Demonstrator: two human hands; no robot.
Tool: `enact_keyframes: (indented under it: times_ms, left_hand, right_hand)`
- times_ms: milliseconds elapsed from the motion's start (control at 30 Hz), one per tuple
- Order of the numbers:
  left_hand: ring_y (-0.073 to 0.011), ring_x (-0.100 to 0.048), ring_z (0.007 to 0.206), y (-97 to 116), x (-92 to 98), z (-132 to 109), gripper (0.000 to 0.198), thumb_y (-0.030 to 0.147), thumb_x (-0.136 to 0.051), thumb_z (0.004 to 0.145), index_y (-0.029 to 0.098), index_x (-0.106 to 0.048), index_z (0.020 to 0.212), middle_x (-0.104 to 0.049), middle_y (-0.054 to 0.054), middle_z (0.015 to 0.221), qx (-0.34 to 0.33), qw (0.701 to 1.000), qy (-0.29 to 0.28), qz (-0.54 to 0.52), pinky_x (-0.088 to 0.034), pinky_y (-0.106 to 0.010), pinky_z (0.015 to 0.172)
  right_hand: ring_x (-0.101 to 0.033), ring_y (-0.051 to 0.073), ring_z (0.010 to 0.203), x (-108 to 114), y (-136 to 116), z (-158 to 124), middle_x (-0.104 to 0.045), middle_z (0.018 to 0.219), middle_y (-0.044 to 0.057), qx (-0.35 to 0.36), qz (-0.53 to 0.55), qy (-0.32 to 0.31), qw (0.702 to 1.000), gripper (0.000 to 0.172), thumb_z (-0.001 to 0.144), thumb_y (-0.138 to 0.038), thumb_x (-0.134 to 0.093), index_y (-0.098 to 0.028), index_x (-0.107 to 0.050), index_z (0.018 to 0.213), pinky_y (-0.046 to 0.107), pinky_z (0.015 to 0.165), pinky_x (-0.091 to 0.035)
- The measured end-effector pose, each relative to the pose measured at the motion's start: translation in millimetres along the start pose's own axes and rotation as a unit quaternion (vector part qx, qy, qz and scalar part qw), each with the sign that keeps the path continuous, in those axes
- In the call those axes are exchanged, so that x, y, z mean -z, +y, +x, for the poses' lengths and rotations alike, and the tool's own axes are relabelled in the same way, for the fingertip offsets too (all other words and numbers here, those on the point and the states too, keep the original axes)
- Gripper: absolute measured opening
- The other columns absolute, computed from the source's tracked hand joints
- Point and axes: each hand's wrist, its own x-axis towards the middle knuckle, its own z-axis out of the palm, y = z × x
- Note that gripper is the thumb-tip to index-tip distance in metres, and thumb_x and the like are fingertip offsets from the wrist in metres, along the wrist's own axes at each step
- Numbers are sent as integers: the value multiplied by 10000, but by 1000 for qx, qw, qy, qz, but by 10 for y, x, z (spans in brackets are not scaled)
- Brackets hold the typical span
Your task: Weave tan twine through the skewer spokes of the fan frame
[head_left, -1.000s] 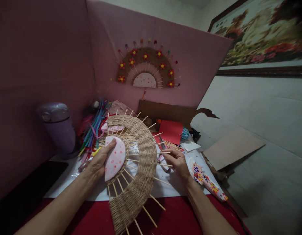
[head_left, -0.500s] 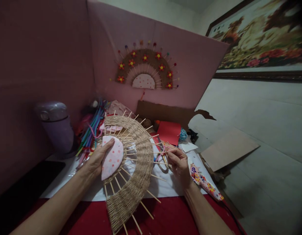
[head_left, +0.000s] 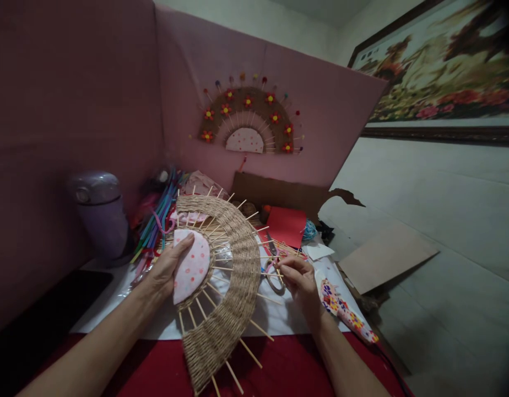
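A half-round woven fan point(head_left: 233, 275) of tan cord on thin wooden sticks stands on edge over the table. My left hand point(head_left: 166, 270) grips its pink dotted centre piece point(head_left: 191, 266), thumb on the front. At the fan's right rim my right hand point(head_left: 298, 281) pinches the tip of one stick, fingers closed. Scissors point(head_left: 274, 275) lie just behind that hand. A flowered paper roll point(head_left: 345, 311) lies to the right of my right wrist.
A finished fan with red flowers point(head_left: 246, 118) hangs on the pink board behind. A purple jar point(head_left: 99, 212), coloured pipe cleaners point(head_left: 155, 220), red paper point(head_left: 285, 226) and brown cardboard point(head_left: 384, 256) surround the white sheet point(head_left: 279, 314) on the red cloth.
My right hand has shifted slightly along the fan's rim and closed on a stick tip. The fan has tilted a little; my left hand keeps its hold.
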Motion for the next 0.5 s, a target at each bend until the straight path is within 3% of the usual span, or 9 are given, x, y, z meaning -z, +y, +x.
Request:
enact_keyframes:
  times_ms: [67,133,500]
  left_hand:
    - [-184,-631,512,-3,-7,-10,179,179,-696,664,124,-611,812,-679,-76,658,-2,1000,3,-11,-540,-293,497]
    - [-181,-631,505,-7,-19,-22,172,164,-689,671,128,-607,817,-677,-70,647,-8,1000,6,-21,-538,-287,487]
    - [-168,-622,479,-24,-59,-53,117,156,-647,716,122,-595,816,-668,-61,622,3,999,5,-44,-538,-283,474]
  right_hand:
    - [-244,53,403,-28,1,16,-403,456,-47,-46,48,-14,998,116,666,-285,-623,-178,-657,696,214,395,-164]
    - [-191,41,388,-69,7,21,-342,435,-73,-70,79,-17,994,129,651,-266,-637,-184,-656,749,211,390,-124]
    - [-239,30,376,-91,122,-4,-416,434,-60,-73,53,-18,996,142,593,-219,-669,-187,-694,729,200,385,-156]
